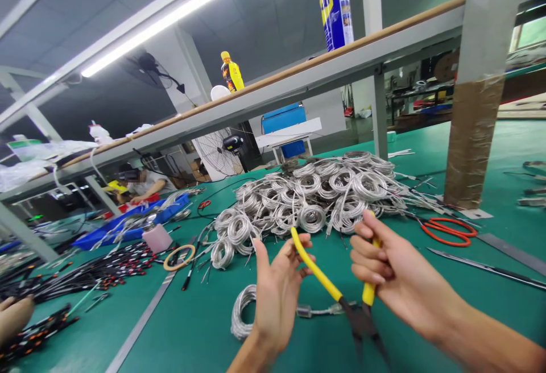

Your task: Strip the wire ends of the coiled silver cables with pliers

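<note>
Yellow-handled pliers [318, 270] hang with their dark jaws pointing down, toward the front of the green table. My right hand [381, 262] is wrapped round one handle. The other handle slants up to my left hand [281, 287], whose thumb is raised and whose fingers are apart and curved behind the handle's tip; whether they touch it I cannot tell. Below and behind my left hand lies a coiled clear-sheathed cable [243, 313], and a connector [305, 310] on a cable shows between my hands. Beyond them is a heap of similar coils [298, 191].
Red-handled scissors [452, 231], tweezers [490, 268] and a steel ruler [512, 253] lie at right. At left are black cables [85, 273], a tape ring [179, 257], a pink bottle [157, 237], a blue tray [132, 222] and another person's hand [15, 316]. A shelf [273, 86] crosses above.
</note>
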